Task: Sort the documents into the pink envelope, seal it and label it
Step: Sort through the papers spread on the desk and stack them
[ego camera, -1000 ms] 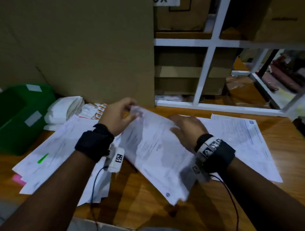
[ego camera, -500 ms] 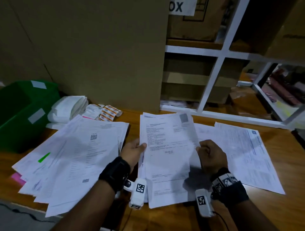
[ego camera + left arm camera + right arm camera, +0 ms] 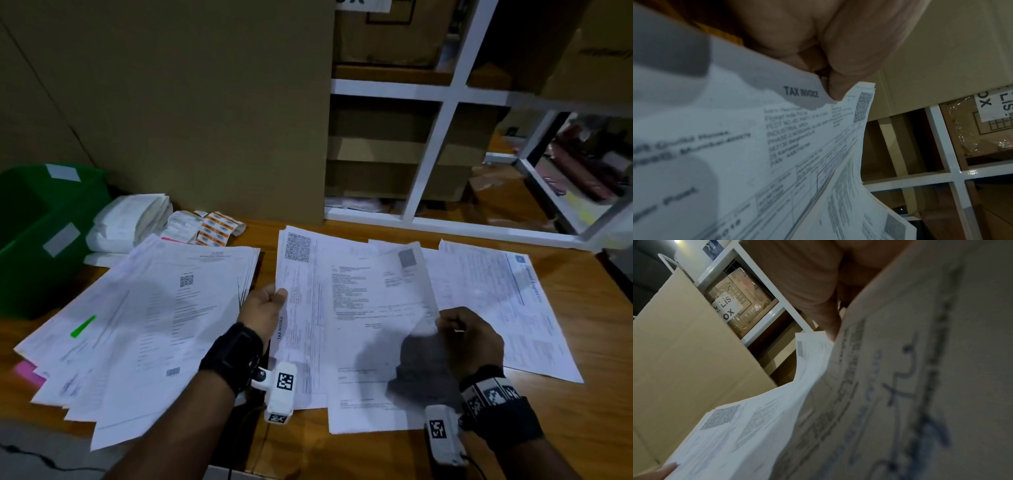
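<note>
**Two hands hold a bunch of papers**

The left hand (image 3: 263, 308) pinches the left edge of a bunch of papers (image 3: 346, 318), thumb on top and fingers under. Close up, the thumb (image 3: 840, 68) sits right by the words "TAX INVOICE" on that page. A square code is printed at the top corner. The small print below is mostly too blurry to read.

The right hand (image 3: 469, 335) pinches the right edge of the top sheet (image 3: 387, 294) and lifts it off the bunch. In the right wrist view, blue pen scribbles show on the paper by the fingers (image 3: 818, 293), but they cannot be read.

The bunch is over the middle of the brown table (image 3: 596, 308). A big messy pile (image 3: 137, 325) lies on the left, with a green mark on one page. A bit of the pink envelope (image 3: 25, 371) peeks out from under that pile at its near left corner. More sheets (image 3: 507, 301) lie flat on the right.

Behind the pile sit a green bin (image 3: 37, 226), some folded white bags (image 3: 133, 219) and a strip of orange stickers (image 3: 219, 226). A tall cardboard sheet (image 3: 205, 109) stands at the back. Next to it is a white shelf (image 3: 442, 144) with boxes. One box has a white label; the letters "LIS" and "OX" show on it.
</note>
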